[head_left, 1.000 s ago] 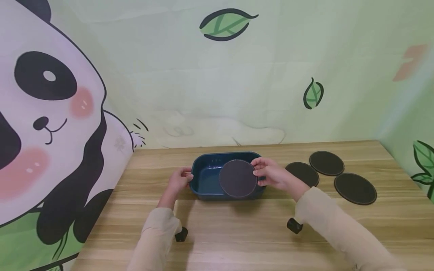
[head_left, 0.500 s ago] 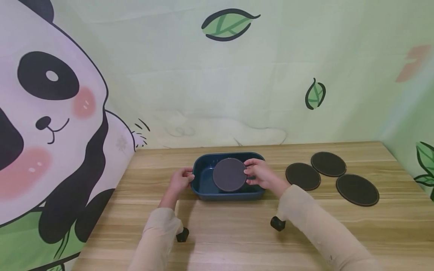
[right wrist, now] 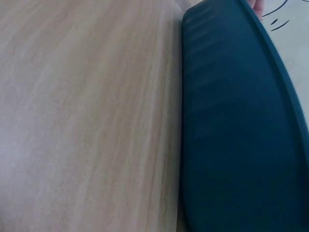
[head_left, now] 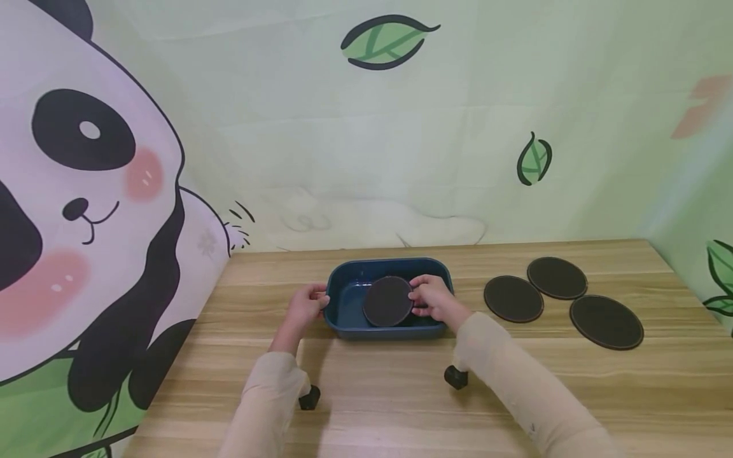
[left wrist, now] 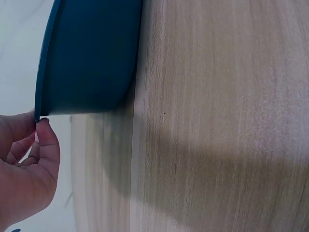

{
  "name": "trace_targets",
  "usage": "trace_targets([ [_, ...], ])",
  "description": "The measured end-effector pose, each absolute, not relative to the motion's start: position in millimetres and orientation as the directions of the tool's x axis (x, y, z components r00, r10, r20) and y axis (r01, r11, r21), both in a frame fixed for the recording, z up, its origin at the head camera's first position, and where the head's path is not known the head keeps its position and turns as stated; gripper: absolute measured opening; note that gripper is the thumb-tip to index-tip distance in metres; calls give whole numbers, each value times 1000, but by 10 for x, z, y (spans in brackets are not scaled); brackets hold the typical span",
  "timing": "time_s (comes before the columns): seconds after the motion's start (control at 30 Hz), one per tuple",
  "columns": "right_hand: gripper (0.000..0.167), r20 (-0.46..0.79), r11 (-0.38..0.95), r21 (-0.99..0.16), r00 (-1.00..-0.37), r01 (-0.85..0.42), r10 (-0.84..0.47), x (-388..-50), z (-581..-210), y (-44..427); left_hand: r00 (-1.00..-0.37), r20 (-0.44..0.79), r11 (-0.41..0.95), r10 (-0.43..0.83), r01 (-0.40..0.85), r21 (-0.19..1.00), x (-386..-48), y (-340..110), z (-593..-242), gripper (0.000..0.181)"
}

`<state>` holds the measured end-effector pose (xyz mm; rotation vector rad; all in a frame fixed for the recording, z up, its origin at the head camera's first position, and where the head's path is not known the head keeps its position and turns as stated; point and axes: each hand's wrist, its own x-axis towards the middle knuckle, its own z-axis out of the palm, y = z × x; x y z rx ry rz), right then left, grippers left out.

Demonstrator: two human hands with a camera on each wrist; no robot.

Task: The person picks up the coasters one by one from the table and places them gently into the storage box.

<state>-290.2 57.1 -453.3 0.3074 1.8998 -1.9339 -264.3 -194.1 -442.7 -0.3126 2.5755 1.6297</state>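
Behind the wooden table (head_left: pixel 389 407), a pale green backdrop (head_left: pixel 286 127) rose from the back edge, with a printed panda (head_left: pixel 109 184) beyond the left edge and outlined leaves higher up. Three dark discs lay flat toward the back right corner: a near-left disc (head_left: pixel 513 298) just beside the tray's right end, a rear disc (head_left: pixel 557 278) nearest the back edge, and an outer disc (head_left: pixel 606 322) closest to the right edge; they sat close together, and you could not tell whether they touched. A dark blue tray (head_left: pixel 389 333) stood near the middle of the back edge. Your right sleeve (head_left: pixel 509 369) slanted in from the front edge, passing between the tray and the three discs, and black blocks (head_left: pixel 310 397) showed beneath both wrists. From the right wrist, the tray's outer wall blocked sight of what lay inside. Your left hand (head_left: pixel 305 310) had thumb and fingers closed on the rim at the tray's left end. Your right hand (head_left: pixel 436 299) pinched the right edge of a fourth disc (head_left: pixel 388 301), which stood tilted within the tray's opening, left of those fingertips; its contact with the floor could not be made out.
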Motion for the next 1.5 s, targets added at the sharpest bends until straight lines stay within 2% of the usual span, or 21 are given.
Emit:
trace_targets([
  [0.43, 36, -485, 138, -868, -874, 477, -32, -2945, -4577, 570, -975, -186, 423, -124, -222, 879, -2668, -1898, -4405, 32],
  [0.67, 41, -463, 255, -860, -886, 442, -25, -2947, -4596, 585, -972, -201, 418, -123, -235, 878, -2698, -1889, -4416, 32],
  [0.9, 42, -449, 305, -857, -892, 416, -43, -2915, -4550, 585, -971, -204, 411, -128, -239, 880, -2701, -1884, -4415, 32],
  [1.03, 42, -387, 355, -878, -913, 321, -132, -2898, -4438, 646, -971, -202, 419, -130, -238, 876, -2695, -1890, -4431, 32],
  [1.27, 33, -200, 483, -874, -938, 41, -283, -2929, -4178, 933, -972, -194, 423, -129, -231, 876, -2686, -1927, -4443, 32],
  [1.5, 31, -115, 515, -856, -948, -57, -296, -2997, -4061, 1343, -969, -203, 408, -140, -243, 880, -2661, -1930, -4420, 32],
])
